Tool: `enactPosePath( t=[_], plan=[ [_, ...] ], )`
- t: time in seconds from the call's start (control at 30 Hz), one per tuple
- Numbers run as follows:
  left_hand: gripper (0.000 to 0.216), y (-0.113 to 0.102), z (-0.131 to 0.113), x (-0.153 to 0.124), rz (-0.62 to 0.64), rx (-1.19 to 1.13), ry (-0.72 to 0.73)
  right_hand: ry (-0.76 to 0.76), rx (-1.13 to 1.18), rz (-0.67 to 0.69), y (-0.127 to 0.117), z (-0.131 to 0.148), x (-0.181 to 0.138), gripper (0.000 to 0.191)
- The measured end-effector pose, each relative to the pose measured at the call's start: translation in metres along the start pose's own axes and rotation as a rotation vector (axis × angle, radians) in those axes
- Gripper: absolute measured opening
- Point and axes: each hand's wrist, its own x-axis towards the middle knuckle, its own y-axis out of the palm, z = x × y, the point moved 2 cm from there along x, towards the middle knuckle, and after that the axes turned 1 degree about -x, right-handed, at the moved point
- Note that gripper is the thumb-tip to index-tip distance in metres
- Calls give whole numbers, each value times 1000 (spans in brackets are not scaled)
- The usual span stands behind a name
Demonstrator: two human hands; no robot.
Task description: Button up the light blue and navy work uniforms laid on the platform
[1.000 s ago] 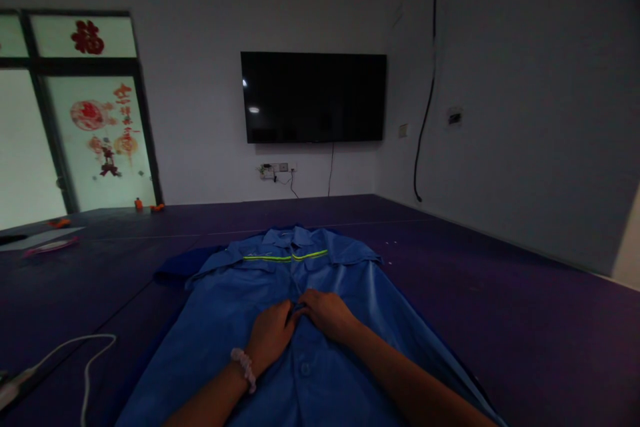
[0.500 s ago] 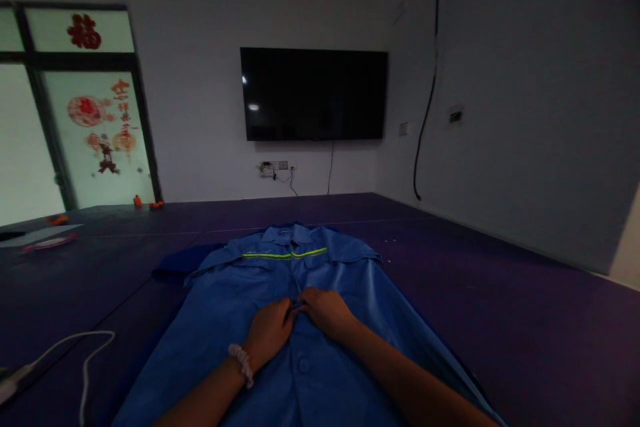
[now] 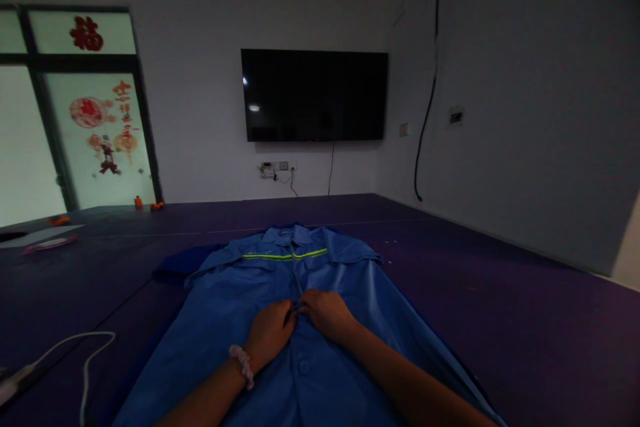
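A blue short-sleeved work shirt (image 3: 340, 373) lies face up in front of me, its collar pointing away and a yellow-green stripe across the chest. At the middle of its front placket, my left hand (image 3: 271, 330) pinches the fabric edge, a pale scrunchie round the wrist. Directly beside it, my right hand (image 3: 327, 312) also pinches the placket, fingertips nearly touching those of the left. Whatever button sits between the fingers is hidden. Lower on the placket a button (image 3: 304, 366) shows. Darker blue cloth (image 3: 175, 264) sticks out from under the shirt at the left.
The shirt lies on a wide purple surface (image 3: 500, 320). A white cable (image 3: 86, 373) curls at the lower left. Farther left are a pink-edged item (image 3: 50, 244) and small orange objects (image 3: 139, 201). A television (image 3: 316, 95) hangs on the far wall.
Both hands stay at the same spot on the placket, with only a very slight shift of the fingers. The shirt has not visibly moved.
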Motion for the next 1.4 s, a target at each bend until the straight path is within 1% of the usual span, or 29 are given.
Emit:
enactPosePath(
  t=[0.23, 0.53, 0.77, 1.03, 1.23, 1.4],
  plan=[
    [23, 0, 1, 0, -10, -9, -7, 23, 1, -5, 0, 0, 0, 25],
    [21, -2, 0, -1, 18, -2, -6, 72, -23, 27, -1, 4, -1, 27],
    [22, -4, -4, -4, 1, 18, 1, 93, -41, 25, -3, 5, -2, 25],
    [26, -9, -12, -9, 5, 70, 42, 97, -62, 29, -3, 5, -2, 24],
    [31, -6, -18, -14, 29, 157, 143, 99, -82, 25, -5, 7, -3, 26],
    [31, -5, -20, -16, 47, 194, 161, 85, -72, 14, -3, 6, -2, 25]
  ],
)
